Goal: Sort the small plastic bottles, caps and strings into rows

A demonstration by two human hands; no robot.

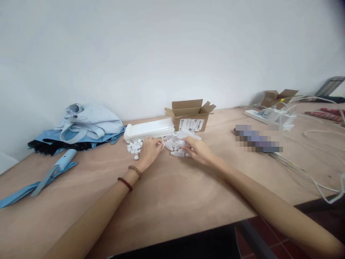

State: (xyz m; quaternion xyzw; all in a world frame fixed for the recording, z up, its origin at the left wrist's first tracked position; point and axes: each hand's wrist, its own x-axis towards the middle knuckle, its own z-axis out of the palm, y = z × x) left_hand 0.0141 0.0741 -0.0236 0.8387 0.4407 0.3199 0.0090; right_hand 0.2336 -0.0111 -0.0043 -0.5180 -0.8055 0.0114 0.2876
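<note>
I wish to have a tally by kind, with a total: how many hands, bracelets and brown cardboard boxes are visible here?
Hands: 2
Bracelets: 2
Brown cardboard boxes: 2
Total: 6

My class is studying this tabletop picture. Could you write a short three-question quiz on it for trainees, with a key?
1. True or false: the cardboard box has its top flaps folded shut.
2. Multiple choice: where do the small white pieces lie? A, beside the left hand; B, on the power strip; C, on the floor.
3. Short answer: what lies at the fingertips of the right hand?

Key: 1. False; the flaps stand open. 2. A. 3. Translucent whitish pieces.
</note>
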